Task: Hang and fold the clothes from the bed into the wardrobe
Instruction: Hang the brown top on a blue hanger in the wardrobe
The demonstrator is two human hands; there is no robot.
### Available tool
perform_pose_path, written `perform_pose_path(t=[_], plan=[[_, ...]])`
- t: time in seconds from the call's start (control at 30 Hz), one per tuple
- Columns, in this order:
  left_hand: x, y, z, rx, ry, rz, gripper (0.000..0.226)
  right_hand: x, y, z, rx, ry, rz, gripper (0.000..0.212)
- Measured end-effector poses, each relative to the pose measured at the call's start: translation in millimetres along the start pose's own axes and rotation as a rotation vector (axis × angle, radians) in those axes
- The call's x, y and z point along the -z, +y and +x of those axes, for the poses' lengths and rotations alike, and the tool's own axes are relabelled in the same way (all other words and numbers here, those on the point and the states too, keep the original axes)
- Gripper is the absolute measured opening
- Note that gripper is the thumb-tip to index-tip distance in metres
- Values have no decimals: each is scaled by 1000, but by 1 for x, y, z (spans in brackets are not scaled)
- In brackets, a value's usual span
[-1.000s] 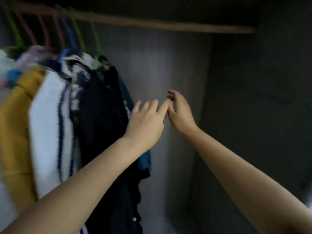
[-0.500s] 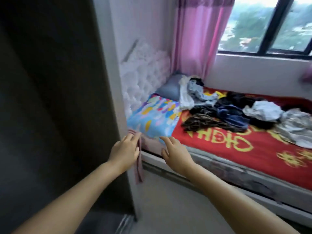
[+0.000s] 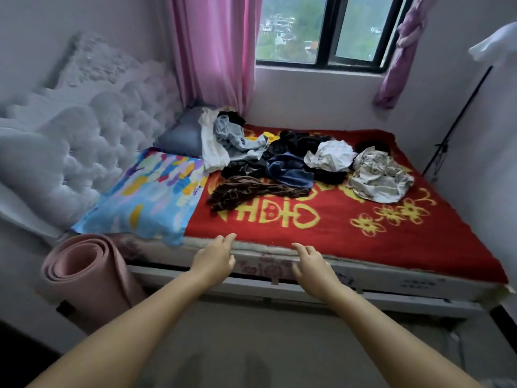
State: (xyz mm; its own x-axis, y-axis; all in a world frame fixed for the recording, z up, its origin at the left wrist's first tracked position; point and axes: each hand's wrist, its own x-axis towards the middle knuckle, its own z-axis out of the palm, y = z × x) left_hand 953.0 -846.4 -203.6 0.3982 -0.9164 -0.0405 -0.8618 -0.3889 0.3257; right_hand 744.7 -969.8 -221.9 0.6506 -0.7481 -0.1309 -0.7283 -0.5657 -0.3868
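So both hands are empty right now. The left hand (image 3: 214,257) and right hand (image 3: 312,261) reach out toward the near edge of the bed (image 3: 363,271), fingers loose and relaxed, holding nothing, and not touching any clothing.

The clothes are a jumbled pile of crumpled garments (image 3: 282,161) sitting on the red blanket with yellow characters and flowers (image 3: 321,233), toward the far side of the bed under the window. Closest to the hands is a brown patterned garment (image 3: 249,191), stretched out long and messy. Behind it there's a dark blue piece (image 3: 288,170), a white crumpled one (image 3: 330,156), and a pale printed one (image 3: 379,175) off to the right. The pile is well apart from both hands. The wardrobe isn't in view at all.

My read: this is the go-fetch-the-next-item step. The next move probably calls for leaning in over the mattress edge, since nothing's within easy reach, and the brown one looks like the obvious grab. It's tangled against the dark stuff behind it, so pulling might drag a neighbour along. Lifting it up first seems smarter than yanking it.

Side stuff: a colourful blue pillow (image 3: 145,197) on the left, and a rolled pink mat (image 3: 89,278) standing beside the bed.
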Motion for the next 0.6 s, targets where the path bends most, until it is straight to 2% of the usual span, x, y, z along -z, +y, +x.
perform_pose_path(t=[0.27,0.6], plan=[[-40,-3,115,-16,-97,-111,53,-9,34,101,-66,-59,-50,52],[-20,-95,309,118,-124,-117,56,-11,21,302,-106,-177,-23,52]])
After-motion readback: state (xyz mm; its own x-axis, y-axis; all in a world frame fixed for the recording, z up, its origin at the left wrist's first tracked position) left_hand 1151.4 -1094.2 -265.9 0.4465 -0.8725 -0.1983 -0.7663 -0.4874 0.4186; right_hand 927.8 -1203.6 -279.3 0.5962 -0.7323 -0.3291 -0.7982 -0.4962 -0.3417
